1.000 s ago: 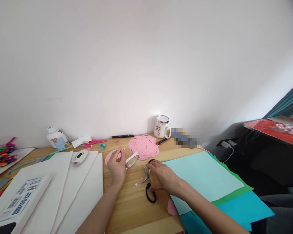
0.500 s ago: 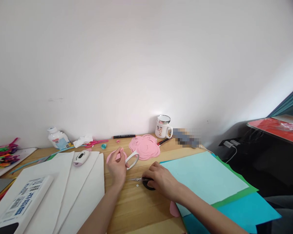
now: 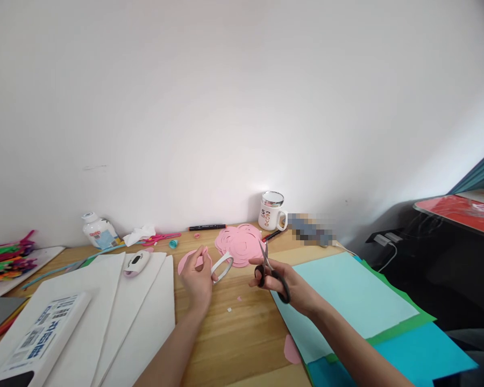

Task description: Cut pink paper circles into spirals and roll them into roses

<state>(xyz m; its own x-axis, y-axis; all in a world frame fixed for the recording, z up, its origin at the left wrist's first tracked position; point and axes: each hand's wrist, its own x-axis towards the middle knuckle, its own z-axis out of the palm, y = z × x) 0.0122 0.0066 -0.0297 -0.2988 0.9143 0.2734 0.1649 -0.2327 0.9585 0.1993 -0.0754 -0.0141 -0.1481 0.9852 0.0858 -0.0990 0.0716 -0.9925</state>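
Observation:
My left hand (image 3: 197, 277) is closed around the edge of a white tape roll (image 3: 221, 260). Its thumb and forefinger pinch together, with a bit of pink at the tips too small to make out. Beneath that hand lies a pink paper disc (image 3: 182, 265). In my right hand (image 3: 297, 285) is a pair of black-handled scissors (image 3: 285, 291), fingers through the loops, blades upward and slightly apart. Just beyond both hands sits a pile of cut pink paper pieces (image 3: 244, 247). Small pale scraps (image 3: 229, 309) lie on the wooden table (image 3: 226, 344) between my forearms.
A lidded mug (image 3: 271, 212) stands by the wall, near a black marker (image 3: 207, 228). White sheets (image 3: 145, 301) and a flat white box (image 3: 50, 336) cover the left. Pale blue paper (image 3: 347, 290) lies at the right. A white bottle (image 3: 99, 231) leans at the back left.
My right hand has lifted the scissors off the table and turned their blades from pointing left to pointing up. My left hand keeps the tape roll in nearly the same place.

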